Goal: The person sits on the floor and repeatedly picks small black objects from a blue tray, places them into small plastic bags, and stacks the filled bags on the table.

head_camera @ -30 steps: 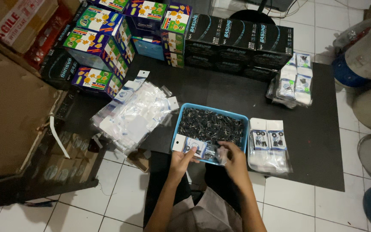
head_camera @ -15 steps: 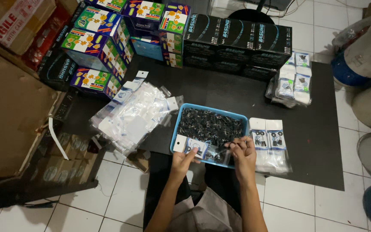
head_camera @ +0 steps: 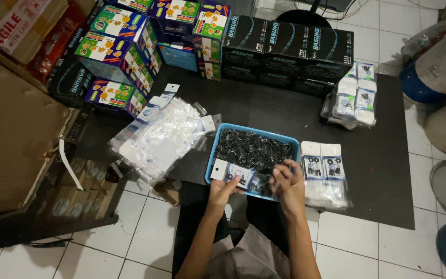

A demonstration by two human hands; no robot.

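Clear plastic packet [head_camera: 236, 174] with a white header card is pinched in the left hand [head_camera: 223, 188] at lower centre, while the right hand [head_camera: 287, 183] pinches small dark parts over the blue tray [head_camera: 254, 133]; filling seems underway, needing steady alignment.

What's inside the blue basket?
The blue basket holds a heap of small black parts. Both hands and a small packet cover its near edge, hiding what lies there.
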